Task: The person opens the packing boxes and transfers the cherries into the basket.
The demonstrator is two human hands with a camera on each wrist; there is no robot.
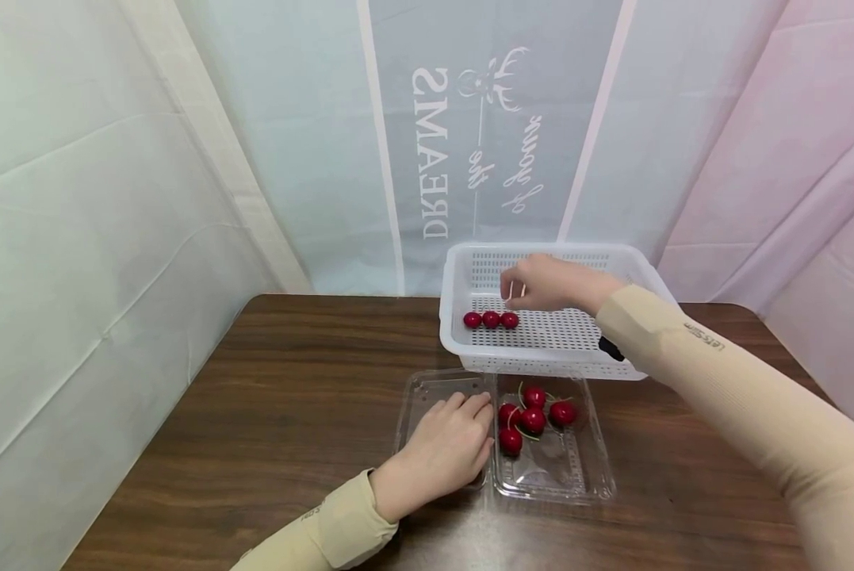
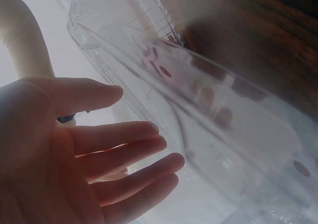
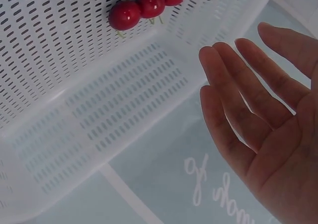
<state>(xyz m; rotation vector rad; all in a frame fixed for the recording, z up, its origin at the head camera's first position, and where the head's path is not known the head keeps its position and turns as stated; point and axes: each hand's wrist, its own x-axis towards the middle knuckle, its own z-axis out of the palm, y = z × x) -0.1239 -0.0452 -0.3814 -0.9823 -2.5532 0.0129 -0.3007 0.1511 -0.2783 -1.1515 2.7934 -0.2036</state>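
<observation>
Three red cherries lie in a row on the floor of a white perforated basket. My right hand is over the basket, just behind the row, with nothing in it; its loosely bent fingers are apart from the cherries in the right wrist view. Below the basket lies an unfolded clear plastic box, holding several stemmed cherries in its right half. My left hand lies over the left half, fingertips near the middle fold. Its fingers look extended and hold nothing; whether they touch the plastic is unclear.
The dark wooden table carries the basket and the box. A grey-blue cloth with white lettering hangs behind the basket. White cloth walls stand at both sides. The basket's raised rim surrounds the row of cherries.
</observation>
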